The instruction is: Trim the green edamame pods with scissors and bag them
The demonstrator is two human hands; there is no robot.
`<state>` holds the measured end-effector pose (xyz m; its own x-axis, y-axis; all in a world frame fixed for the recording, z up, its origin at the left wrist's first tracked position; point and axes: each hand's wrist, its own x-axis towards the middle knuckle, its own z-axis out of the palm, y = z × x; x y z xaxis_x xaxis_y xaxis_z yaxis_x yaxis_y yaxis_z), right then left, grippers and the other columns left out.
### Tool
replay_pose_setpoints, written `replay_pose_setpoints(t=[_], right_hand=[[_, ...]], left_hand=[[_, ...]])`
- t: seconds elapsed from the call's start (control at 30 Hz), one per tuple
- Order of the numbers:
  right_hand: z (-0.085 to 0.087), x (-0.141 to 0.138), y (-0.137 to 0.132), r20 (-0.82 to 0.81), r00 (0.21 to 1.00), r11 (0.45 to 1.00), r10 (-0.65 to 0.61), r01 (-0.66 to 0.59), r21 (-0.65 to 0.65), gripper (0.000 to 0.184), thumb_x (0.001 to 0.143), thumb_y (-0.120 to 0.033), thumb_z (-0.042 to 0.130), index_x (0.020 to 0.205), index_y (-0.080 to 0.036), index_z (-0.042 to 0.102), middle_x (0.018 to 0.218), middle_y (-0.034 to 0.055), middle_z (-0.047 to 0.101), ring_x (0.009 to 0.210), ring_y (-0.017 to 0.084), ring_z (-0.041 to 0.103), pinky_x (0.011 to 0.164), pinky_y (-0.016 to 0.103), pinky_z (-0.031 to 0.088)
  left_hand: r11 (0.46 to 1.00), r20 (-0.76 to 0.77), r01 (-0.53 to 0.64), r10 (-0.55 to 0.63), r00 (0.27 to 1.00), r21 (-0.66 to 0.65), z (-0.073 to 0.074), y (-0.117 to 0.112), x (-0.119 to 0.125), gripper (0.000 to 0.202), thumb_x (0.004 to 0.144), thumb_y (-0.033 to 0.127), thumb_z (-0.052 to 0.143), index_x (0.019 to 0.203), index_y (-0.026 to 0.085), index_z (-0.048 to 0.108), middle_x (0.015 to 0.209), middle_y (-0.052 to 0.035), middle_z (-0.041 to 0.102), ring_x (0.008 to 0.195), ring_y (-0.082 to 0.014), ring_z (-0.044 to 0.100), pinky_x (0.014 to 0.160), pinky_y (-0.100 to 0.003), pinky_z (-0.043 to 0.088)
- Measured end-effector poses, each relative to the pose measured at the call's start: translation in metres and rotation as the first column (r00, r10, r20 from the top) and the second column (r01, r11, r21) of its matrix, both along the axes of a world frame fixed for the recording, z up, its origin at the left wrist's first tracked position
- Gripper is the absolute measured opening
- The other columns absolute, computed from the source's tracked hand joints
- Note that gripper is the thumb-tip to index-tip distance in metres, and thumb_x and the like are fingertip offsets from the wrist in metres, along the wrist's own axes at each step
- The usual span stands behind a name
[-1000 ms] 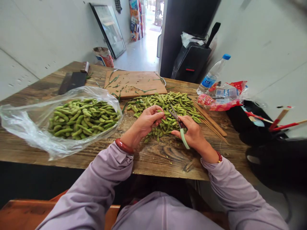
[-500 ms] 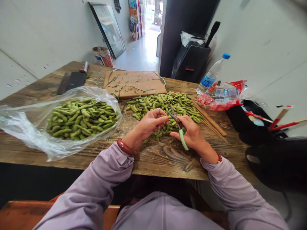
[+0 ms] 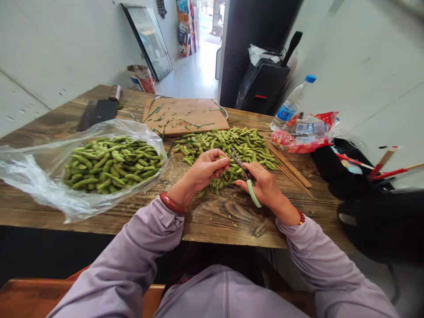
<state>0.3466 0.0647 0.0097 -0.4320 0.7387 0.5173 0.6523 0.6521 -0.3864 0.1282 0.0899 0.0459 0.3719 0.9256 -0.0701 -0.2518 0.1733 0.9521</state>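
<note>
My left hand [image 3: 206, 168] is closed in a pinch on a green edamame pod at the near edge of a loose pile of edamame pods [image 3: 228, 143] on the wooden table [image 3: 232, 221]. My right hand [image 3: 265, 185] grips green-handled scissors [image 3: 247, 176], whose blades point up and left toward the fingertips of my left hand. Both hands are close together over the pile. On the left, a clear plastic bag [image 3: 36, 181] lies open with a heap of pods [image 3: 112, 163] on it.
A wooden cutting board [image 3: 183, 115] with green scraps lies behind the pile, a cleaver [image 3: 99, 110] to its left. Bamboo skewers [image 3: 288, 165], a water bottle [image 3: 291, 104] and a red snack bag [image 3: 308, 132] lie right. A black bag [image 3: 380, 207] sits at the table's right end.
The scissor blades have tilted closer to my left fingertips, and my left hand has shifted slightly toward me with the pod. Little else has moved.
</note>
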Motion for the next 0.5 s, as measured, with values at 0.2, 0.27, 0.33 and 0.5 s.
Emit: replay_pose_setpoints(t=[0.2, 0.27, 0.33, 0.5], right_hand=[[-0.0002, -0.0006, -0.0012, 0.022, 1.000, 1.000, 0.006, -0.005, -0.030, 0.042, 0.093, -0.043, 0.066, 0.126, -0.019, 0.060, 0.099, 0.0094, 0.066, 0.083, 0.024, 0.064, 0.073, 0.037, 0.054], [-0.0004, -0.0010, -0.0016, 0.024, 1.000, 0.999, 0.014, -0.013, -0.045, 0.042, 0.093, -0.043, 0.066, 0.127, -0.020, 0.060, 0.099, 0.0093, 0.067, 0.085, 0.025, 0.065, 0.075, 0.037, 0.055], [-0.0006, -0.0012, -0.0015, 0.022, 1.000, 0.998, 0.020, -0.018, -0.053, 0.041, 0.093, -0.043, 0.066, 0.127, -0.020, 0.061, 0.099, 0.0097, 0.068, 0.087, 0.026, 0.066, 0.076, 0.038, 0.055], [-0.0012, 0.0008, 0.0019, -0.029, 1.000, 1.000, 0.005, -0.005, -0.020, 0.041, 0.093, -0.044, 0.065, 0.125, -0.019, 0.062, 0.101, 0.0120, 0.071, 0.090, 0.027, 0.068, 0.079, 0.040, 0.056]], left_hand=[[0.999, 0.009, -0.032, 0.032, 0.999, -0.001, -0.0016, 0.0021, -0.0014, 0.034, 0.075, 0.039, 0.081, 0.080, 0.015, 0.057, 0.065, 0.0020, 0.061, 0.048, -0.0032, 0.045, 0.041, -0.014, 0.027], [0.999, -0.002, -0.048, 0.048, 0.999, -0.002, -0.0024, 0.0029, -0.0014, 0.033, 0.076, 0.039, 0.079, 0.081, 0.015, 0.058, 0.065, 0.0026, 0.059, 0.048, -0.0033, 0.045, 0.042, -0.014, 0.028], [0.998, -0.009, -0.068, 0.068, 0.998, -0.004, -0.0028, 0.0039, -0.0013, 0.033, 0.078, 0.040, 0.077, 0.079, 0.015, 0.056, 0.063, 0.0038, 0.056, 0.048, -0.0031, 0.044, 0.041, -0.014, 0.027], [0.987, 0.012, -0.157, 0.158, 0.987, -0.023, 0.0014, 0.0070, -0.0037, 0.030, 0.079, 0.037, 0.072, 0.074, 0.016, 0.052, 0.068, 0.0033, 0.054, 0.048, -0.0036, 0.044, 0.040, -0.015, 0.026]])
